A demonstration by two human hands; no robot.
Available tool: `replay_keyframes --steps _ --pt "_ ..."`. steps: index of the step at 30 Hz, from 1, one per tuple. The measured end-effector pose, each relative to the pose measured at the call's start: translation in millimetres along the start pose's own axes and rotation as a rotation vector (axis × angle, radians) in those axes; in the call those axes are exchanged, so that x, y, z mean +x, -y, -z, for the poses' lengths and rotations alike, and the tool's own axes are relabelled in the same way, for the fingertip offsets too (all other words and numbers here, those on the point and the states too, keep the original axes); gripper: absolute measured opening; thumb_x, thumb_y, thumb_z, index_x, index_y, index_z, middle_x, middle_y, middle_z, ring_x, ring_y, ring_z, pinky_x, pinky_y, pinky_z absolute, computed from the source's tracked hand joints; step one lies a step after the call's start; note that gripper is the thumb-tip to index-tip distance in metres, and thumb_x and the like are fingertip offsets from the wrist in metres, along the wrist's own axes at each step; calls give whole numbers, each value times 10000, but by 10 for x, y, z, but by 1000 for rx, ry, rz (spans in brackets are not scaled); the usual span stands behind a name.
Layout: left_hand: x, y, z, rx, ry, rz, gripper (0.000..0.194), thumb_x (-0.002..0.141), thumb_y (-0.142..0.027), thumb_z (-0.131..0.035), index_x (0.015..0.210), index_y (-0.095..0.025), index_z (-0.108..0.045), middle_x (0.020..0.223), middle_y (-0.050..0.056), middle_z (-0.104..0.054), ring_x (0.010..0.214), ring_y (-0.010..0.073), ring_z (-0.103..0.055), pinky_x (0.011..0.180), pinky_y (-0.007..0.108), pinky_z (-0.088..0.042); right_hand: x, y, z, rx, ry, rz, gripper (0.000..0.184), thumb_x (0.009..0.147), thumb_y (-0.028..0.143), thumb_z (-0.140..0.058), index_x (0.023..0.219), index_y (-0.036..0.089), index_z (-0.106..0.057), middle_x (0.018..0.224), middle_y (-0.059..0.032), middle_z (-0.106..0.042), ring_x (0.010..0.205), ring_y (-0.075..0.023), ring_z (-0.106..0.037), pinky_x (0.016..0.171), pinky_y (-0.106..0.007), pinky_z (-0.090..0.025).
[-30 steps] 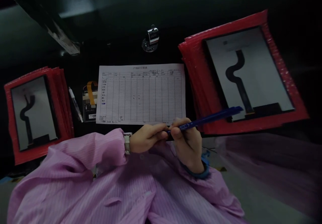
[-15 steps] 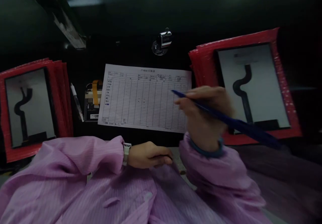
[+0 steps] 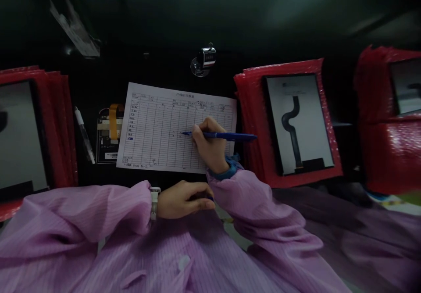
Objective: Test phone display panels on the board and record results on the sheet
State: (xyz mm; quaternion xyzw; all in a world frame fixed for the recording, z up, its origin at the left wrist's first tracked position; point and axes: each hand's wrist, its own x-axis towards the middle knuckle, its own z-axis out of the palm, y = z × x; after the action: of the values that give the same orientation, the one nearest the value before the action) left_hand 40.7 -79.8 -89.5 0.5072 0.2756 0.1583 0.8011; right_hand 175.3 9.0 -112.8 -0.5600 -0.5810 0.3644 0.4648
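Blue pen (image 3: 238, 137): lies across the form, long axis almost level, tip at 9 o'clock, tail at 3; tip near mid-grid, contact too fine to tell.
Form (image 3: 154, 148): flat on the bench (image 3: 167, 73), at 10 o'clock from the right hand, at 12 from the left; long axis roughly 9 to 3.
Right hand (image 3: 210, 146): nearer, over the form's 4 o'clock part, fingers closed round the pen.
Left hand (image 3: 184, 200): just off the form at 6 o'clock, curled, apparently pinching a small dark blue piece (image 3: 211, 198).
Since half a second ago: pen tip shifted inward from the form's 2 o'clock side; tail swung from 4 to 3; far-right red stack (image 3: 394, 152) newly in view.
Circuit board (image 3: 102, 146): at 9 o'clock, partly under the form's edge.
Clear pen (image 3: 84, 135): farther toward 9.
Chrome counter (image 3: 208, 57): at 1 o'clock.
Near red stack (image 3: 251, 117): at 3 o'clock.
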Motion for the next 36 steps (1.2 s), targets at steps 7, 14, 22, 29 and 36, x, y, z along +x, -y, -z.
replay_keyframes --steps 7,14,22,29,36 --pt "5 -5 1 17 1 20 288 961 -475 -576 913 -191 -565 611 -65 -503 550 96 -479 583 231 -394 13 37 -14 -36 6 23 355 881 263 -592 616 215 -360 535 71 -422 524 -77 -400 551 -263 -345" --pt "15 -13 0 -91 -53 28 494 929 -664 -539 934 -170 -569 633 -44 -534 559 97 -478 578 243 -396 75 135 96 405 -161 -136 259 868 309 -614 716 236 -417 520 92 -478 406 -64 -410 394 -201 -286" --pt "48 -63 45 -285 -156 7 559 858 -712 -616 919 -158 -583 684 -28 -530 605 92 -477 572 238 -384 -390 292 467 576 -62 -298 397 889 311 -612 611 217 -346 452 87 -338 382 -55 -291 404 -207 -271" --pt "60 -55 47 -291 -149 12 544 864 -697 -625 921 -159 -568 683 -33 -519 604 94 -468 578 248 -378 -680 219 444 495 -61 -392 419 883 356 -652 620 214 -358 494 75 -372 424 -65 -327 413 -215 -268" --pt "50 -57 66 -212 -134 25 583 888 -730 -551 898 -147 -573 647 -28 -499 585 101 -439 563 252 -345 -720 254 456 347 -50 -349 392 898 335 -637 613 204 -402 510 75 -390 432 -58 -349 415 -201 -288"
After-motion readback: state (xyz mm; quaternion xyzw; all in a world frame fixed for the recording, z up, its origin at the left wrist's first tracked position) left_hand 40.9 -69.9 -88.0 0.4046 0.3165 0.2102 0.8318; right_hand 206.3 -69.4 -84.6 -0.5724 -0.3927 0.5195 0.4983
